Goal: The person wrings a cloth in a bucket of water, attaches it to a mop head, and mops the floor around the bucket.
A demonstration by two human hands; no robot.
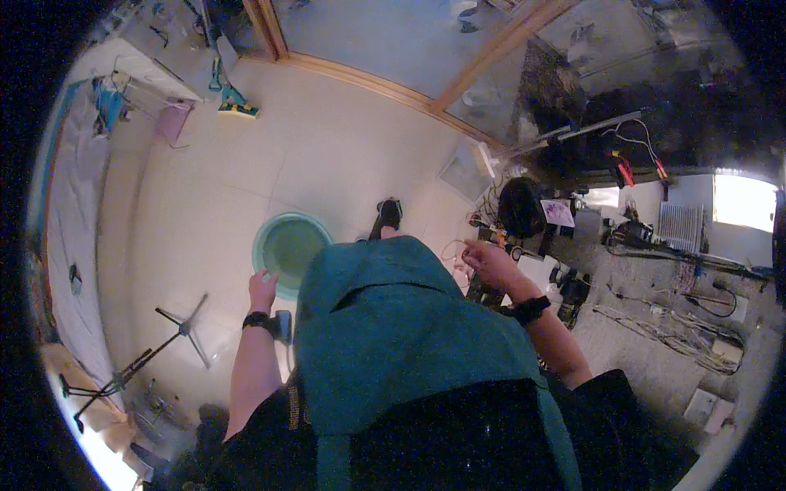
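My left hand [263, 291] hangs at the left, fingers slightly apart and nothing visible in them. It overlaps the rim of a round green plastic basin [263, 239] on the floor; the basin's right side is hidden by my green apron [393, 319]. Past the apron's right edge, my right hand [496, 265] has curled fingers. A thin pale loop [444, 250] shows at its fingertips; whether the fingers grip it or it lies behind them is unclear. Both wrists wear dark bands. One dark shoe [389, 213] shows beyond the apron.
A green-and-yellow mop head [238, 109] rests on the tiled floor [202, 178] at the upper left. Black stand legs [183, 328] lie lower left. Cables [669, 337] and equipment crowd the right, near a black rounded object [521, 207]. Wood-framed glass doors [356, 77] stand ahead.
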